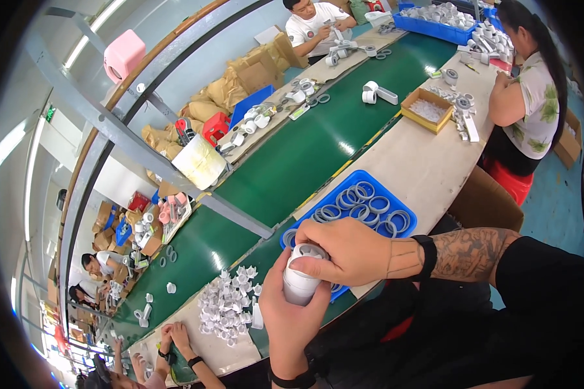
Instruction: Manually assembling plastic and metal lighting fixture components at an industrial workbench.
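Both of my hands are wrapped round a white plastic cylinder (297,287) with a grey inner part at its top end. My left hand (291,327) clasps its body from below and the left. From above and the right, my right hand (357,254) grips the top end, its thumb pressed across it. Just beyond my hands lies a blue tray (387,186) with several grey rings (331,211) in it; my right hand and wrist cover its near part. Left of my hands is a heap of small white plastic pieces (224,306).
A green belt (292,162) runs across the view, with a white part (370,92) on it. A grey metal post (240,214) slants over it. Further along stands a yellow box (435,123) of small translucent pieces. Co-workers sit along both sides; one's hands (178,337) are at lower left.
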### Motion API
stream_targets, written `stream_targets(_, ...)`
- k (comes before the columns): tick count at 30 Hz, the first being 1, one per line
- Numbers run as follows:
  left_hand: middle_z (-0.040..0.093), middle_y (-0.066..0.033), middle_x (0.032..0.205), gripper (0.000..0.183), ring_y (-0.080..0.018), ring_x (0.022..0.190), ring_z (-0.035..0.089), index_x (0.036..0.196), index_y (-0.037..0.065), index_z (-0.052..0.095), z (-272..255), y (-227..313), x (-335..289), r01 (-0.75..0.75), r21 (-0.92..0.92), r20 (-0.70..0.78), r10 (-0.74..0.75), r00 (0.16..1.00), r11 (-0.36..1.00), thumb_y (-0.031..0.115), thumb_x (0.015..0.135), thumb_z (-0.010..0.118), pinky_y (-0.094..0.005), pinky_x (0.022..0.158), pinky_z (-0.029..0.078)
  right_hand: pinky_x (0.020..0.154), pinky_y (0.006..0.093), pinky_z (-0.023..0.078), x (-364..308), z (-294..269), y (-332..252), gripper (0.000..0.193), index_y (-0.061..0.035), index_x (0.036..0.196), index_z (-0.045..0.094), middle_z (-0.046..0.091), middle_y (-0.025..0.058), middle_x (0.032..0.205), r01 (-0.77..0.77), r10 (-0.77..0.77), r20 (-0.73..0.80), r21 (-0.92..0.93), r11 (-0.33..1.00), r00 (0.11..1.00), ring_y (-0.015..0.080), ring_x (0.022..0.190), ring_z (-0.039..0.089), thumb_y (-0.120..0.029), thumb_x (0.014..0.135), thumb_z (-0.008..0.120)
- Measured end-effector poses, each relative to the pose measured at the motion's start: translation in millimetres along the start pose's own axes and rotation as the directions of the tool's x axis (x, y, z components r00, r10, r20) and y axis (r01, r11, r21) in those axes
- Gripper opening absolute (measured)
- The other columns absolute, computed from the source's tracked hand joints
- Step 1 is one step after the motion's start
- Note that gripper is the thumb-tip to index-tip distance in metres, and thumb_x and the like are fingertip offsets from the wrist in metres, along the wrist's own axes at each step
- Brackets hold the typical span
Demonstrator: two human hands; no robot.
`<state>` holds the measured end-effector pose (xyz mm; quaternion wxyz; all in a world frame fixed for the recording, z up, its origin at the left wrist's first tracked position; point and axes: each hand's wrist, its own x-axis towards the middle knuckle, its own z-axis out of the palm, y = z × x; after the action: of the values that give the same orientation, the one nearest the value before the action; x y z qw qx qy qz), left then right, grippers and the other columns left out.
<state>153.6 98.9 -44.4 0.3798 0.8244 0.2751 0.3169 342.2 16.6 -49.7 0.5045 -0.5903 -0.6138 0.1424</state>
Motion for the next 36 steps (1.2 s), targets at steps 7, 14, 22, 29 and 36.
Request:
stream_targets(7,0.076,-0.0268,0.129,0.065,-0.0397,0.119,0.077,0.134,-0.003,0.074,8,10,-1,-0.033,0.18,-0.048,0.043,0.998,0.983,0.018,0.079,0.1,-0.046,0.096,0.063,0.078,0.0463,0.061,-11,5,7,0.046,-0.0023,0.124,0.065,0.077,0.0214,0.103,-0.102,0.102,0.019,0.053,0.993,0.995,0.0413,0.089,0.079,-0.046,0.111,0.07)
stream_targets(14,0.059,-0.0287,0.155,0.064,-0.0485,0.138,0.063,0.133,-0.001,0.069,12,12,-8,-0.066,0.381,-0.068,0.1,0.993,0.922,0.021,0.081,0.097,-0.0553,0.117,0.051,0.068,0.0497,0.057,8,0,-13,0.041,-0.0054,0.115,0.065,0.076,0.0177,0.101,-0.113,0.135,0.113,-0.18,0.977,0.984,0.0393,0.083,0.076,-0.046,0.111,0.066)
stream_targets(22,0.069,-0.0228,0.144,0.056,-0.057,0.155,0.043,0.135,-0.001,0.072,11,-8,16,-0.209,0.302,-0.009,0.222,0.975,0.93,0.022,0.087,0.088,-0.061,0.121,0.048,0.066,0.0483,0.059,28,26,-14,0.041,-0.0042,0.111,0.066,0.068,0.0142,0.095,0.3,-0.327,-0.019,-0.351,0.887,0.945,0.0374,0.079,0.074,-0.045,0.103,0.071)
stream_targets(29,0.072,-0.0201,0.138,0.053,-0.0498,0.151,0.046,0.139,-0.002,0.067,46,-48,25,-0.193,0.417,-0.126,0.266,0.956,0.888,0.021,0.094,0.082,-0.0552,0.127,0.038,0.063,0.0489,0.058,42,48,-22,0.048,-0.0045,0.109,0.069,0.07,0.0146,0.094,-0.04,-0.036,-0.13,-0.541,0.84,0.991,0.037,0.072,0.074,-0.052,0.103,0.071)
stream_targets(36,0.077,-0.0167,0.13,0.051,-0.0529,0.157,0.039,0.135,-0.001,0.071,61,-58,38,-0.147,0.555,-0.201,0.303,0.932,0.819,0.025,0.092,0.084,-0.064,0.131,0.026,0.065,0.0491,0.058,52,51,24,0.03,-0.0074,0.097,0.072,0.071,0.0114,0.094,0.087,-0.158,-0.1,-0.504,0.859,0.982,0.0358,0.078,0.074,-0.036,0.104,0.066)
